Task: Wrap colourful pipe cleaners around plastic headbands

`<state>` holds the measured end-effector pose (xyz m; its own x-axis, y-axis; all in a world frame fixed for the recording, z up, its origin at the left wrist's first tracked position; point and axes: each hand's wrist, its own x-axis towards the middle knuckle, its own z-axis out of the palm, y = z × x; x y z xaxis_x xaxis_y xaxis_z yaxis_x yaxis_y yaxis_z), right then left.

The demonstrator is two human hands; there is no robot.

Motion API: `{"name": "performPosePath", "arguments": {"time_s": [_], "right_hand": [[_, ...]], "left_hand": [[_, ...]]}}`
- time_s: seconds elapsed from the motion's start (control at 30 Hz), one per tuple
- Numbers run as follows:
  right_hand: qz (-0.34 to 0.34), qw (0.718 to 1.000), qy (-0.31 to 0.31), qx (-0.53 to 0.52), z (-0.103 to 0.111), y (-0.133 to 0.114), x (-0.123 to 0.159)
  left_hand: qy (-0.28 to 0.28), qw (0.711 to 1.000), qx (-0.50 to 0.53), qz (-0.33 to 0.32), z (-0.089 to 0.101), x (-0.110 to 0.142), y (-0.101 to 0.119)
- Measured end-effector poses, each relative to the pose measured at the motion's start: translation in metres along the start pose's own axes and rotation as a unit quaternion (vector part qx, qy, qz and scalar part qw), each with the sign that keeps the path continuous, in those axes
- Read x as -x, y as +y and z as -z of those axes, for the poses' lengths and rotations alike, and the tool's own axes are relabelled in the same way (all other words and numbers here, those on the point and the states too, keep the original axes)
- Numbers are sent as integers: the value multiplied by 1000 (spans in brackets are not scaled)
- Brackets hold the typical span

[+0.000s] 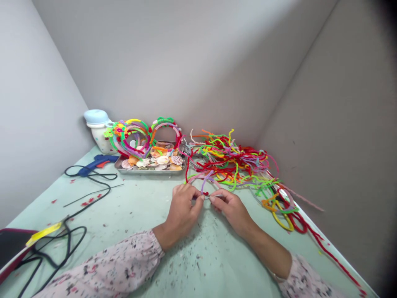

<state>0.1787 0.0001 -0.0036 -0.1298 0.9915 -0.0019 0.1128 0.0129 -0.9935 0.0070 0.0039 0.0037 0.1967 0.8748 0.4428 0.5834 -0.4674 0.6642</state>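
Observation:
My left hand point(182, 209) and my right hand point(231, 209) meet over the pale green table point(139, 231), fingers pinched. Both grip a thin pipe cleaner point(204, 182), purple with a pink stretch, that loops up and away from my fingertips. A small red bit shows between the two pinches. Just beyond my hands lies a tangled heap of coloured pipe cleaners point(232, 165) in red, green, orange and yellow.
A metal tray point(149, 170) holding seashells and looped pipe-cleaner headbands point(139, 134) stands at the back. A white jar with a blue lid point(98, 128) is behind it. A blue glue gun point(96, 163) and black cable point(74, 207) lie left. Grey walls enclose the table.

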Motion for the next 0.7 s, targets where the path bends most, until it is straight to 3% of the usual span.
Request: {"name": "performPosePath", "arguments": {"time_s": [0.7], "right_hand": [[11,999,-11,28,1,5,0]], "left_hand": [[-74,996,21,47,-3,-4,-4]]}}
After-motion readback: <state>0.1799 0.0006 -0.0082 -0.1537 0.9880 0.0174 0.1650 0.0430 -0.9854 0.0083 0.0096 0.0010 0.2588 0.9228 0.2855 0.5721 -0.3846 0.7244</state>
